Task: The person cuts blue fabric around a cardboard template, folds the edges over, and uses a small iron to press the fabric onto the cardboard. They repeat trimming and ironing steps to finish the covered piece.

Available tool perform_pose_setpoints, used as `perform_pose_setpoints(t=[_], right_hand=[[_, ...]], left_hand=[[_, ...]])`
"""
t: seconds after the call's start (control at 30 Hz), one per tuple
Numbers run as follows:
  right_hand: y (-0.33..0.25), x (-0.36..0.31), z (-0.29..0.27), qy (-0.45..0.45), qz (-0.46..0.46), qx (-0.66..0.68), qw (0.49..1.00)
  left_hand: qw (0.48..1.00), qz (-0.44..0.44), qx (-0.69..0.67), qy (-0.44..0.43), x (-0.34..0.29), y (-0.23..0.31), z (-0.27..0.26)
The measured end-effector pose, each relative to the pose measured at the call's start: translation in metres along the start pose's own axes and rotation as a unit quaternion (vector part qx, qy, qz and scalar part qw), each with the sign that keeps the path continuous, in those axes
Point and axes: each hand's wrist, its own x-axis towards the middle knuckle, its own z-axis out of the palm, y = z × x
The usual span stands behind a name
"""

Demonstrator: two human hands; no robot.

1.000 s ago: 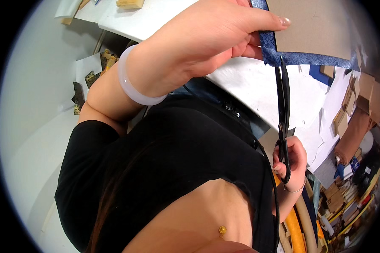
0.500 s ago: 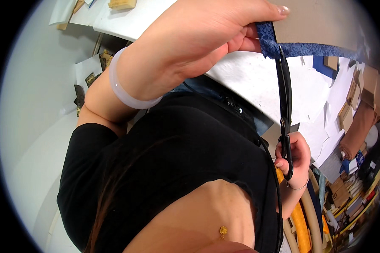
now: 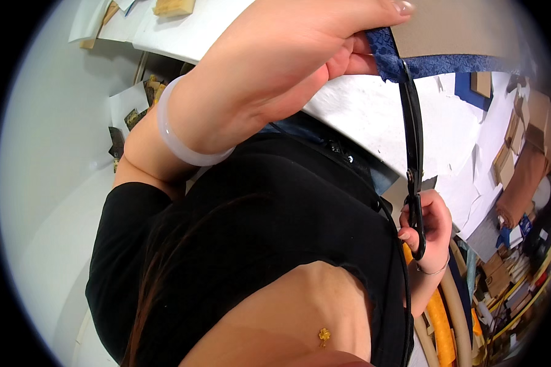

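My left hand [image 3: 333,46] pinches the corner of a beige board [image 3: 456,27] at the top of the view, thumb on its face and fingers beneath. A dark blue patterned fabric [image 3: 384,54] borders the board along the two edges that show. My right hand [image 3: 438,223], lower right, has its thumb and fingers in the handle loops of long black scissors [image 3: 414,134]. The scissors stand nearly upright in view, tips at the fabric's corner, blades almost together. Whether fabric lies between the tips is too small to tell.
A white worktable [image 3: 355,107] carries paper sheets and a blue piece [image 3: 471,90]. A yellowish block [image 3: 173,7] lies on the table at upper left. Brown rolled material [image 3: 520,192], cardboard and clutter fill the right side. An orange roll [image 3: 439,327] stands beside my right arm.
The scissor blades have come closer together at the fabric corner. The board and my left hand have shifted slightly up and left in view.
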Motion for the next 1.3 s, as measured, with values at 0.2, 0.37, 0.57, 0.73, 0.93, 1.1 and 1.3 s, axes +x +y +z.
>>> perform_pose_setpoints(t=[0.2, 0.37, 0.57, 0.73, 0.93, 1.1, 1.3], right_hand=[[-0.001, -0.002, 0.003, 0.008, -0.007, -0.002, 1.0], [0.0, -0.001, 0.002, 0.005, -0.009, -0.013, 1.0], [-0.001, -0.002, 0.004, 0.011, -0.007, -0.016, 1.0], [-0.001, -0.002, 0.005, 0.014, -0.01, -0.027, 1.0], [-0.001, -0.002, 0.006, 0.015, -0.012, -0.029, 0.999], [0.0, -0.001, 0.006, 0.015, -0.014, -0.031, 0.999], [-0.001, -0.002, 0.007, 0.019, -0.016, -0.042, 0.999]], left_hand=[[0.998, -0.051, -0.04, 0.001, 0.004, 0.01, -0.001], [0.999, -0.025, 0.016, 0.035, 0.002, 0.006, 0.005], [0.998, -0.032, 0.023, 0.048, 0.0, 0.011, 0.011], [0.987, -0.073, 0.063, 0.128, 0.0, 0.022, 0.034], [1.0, -0.011, -0.007, 0.011, -0.002, 0.008, 0.001], [0.989, -0.063, 0.058, 0.12, -0.001, 0.022, 0.03], [0.988, -0.064, 0.066, 0.122, -0.001, 0.024, 0.034]])
